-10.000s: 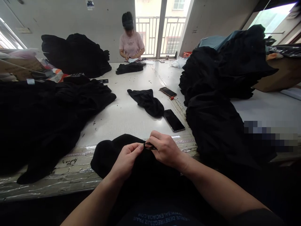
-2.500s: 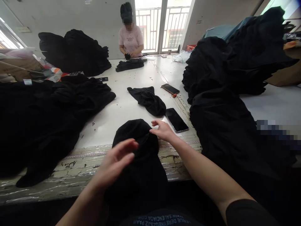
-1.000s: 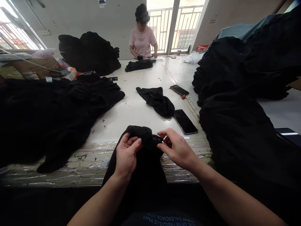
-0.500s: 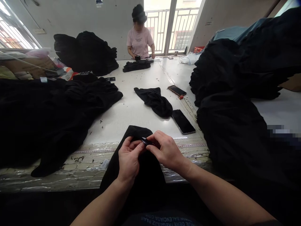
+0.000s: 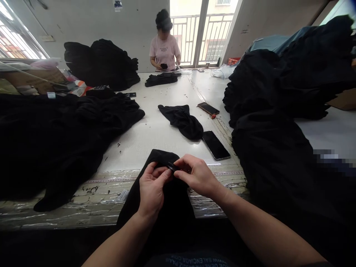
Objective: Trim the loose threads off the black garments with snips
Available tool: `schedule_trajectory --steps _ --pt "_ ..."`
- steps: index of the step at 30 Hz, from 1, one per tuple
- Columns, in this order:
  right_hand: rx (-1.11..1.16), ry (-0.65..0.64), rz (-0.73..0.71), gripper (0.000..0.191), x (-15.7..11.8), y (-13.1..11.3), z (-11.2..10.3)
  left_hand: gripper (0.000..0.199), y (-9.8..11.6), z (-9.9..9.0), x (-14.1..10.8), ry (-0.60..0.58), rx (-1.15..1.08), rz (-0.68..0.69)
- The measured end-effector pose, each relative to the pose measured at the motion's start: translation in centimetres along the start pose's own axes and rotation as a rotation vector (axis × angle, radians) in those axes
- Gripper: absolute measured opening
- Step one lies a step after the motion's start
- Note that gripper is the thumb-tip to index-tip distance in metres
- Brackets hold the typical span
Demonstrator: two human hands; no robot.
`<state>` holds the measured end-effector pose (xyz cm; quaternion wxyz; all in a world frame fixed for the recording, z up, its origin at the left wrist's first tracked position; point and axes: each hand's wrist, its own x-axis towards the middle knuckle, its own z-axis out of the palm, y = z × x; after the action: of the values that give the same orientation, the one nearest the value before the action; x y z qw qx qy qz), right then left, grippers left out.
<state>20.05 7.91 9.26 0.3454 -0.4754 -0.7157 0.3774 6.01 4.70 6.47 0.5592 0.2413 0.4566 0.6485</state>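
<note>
A black garment (image 5: 178, 200) hangs over the near table edge, its upper part on the tabletop. My left hand (image 5: 153, 185) is closed on the cloth, thumb and fingers pinching it near its top. My right hand (image 5: 196, 174) is closed on a small dark pointed tool (image 5: 172, 167), seemingly thread snips, with its tip against the cloth beside my left thumb. The tool's blades are hard to make out against the black fabric. Beyond my hands lies a crumpled black cloth piece (image 5: 185, 120), touching a dark phone (image 5: 216, 145).
Black garments (image 5: 55, 137) spread across the left side, with a tall pile (image 5: 102, 65) behind. Stacked black garments (image 5: 267, 92) fill the right. A second phone (image 5: 208, 108) lies farther back. Across the white table (image 5: 139, 139), a person (image 5: 164, 52) stands holding something black.
The tool's tip has sunk closer to the cloth and shows less of its shine. My hands have barely moved. The person across the table has lifted the black item.
</note>
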Motion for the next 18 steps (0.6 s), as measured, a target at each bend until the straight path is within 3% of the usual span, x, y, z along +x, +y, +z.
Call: schedule_trajectory --steps 8,18 --pt "-0.055 0.02 -0.105 0.007 0.0 -0.14 -0.01 0.057 0.0 0.02 -0.02 -0.008 0.026 -0.011" --pt "0.046 0.005 0.011 0.008 -0.26 0.02 -0.35 0.058 -0.21 0.15 -0.47 0.038 0.071 -0.032"
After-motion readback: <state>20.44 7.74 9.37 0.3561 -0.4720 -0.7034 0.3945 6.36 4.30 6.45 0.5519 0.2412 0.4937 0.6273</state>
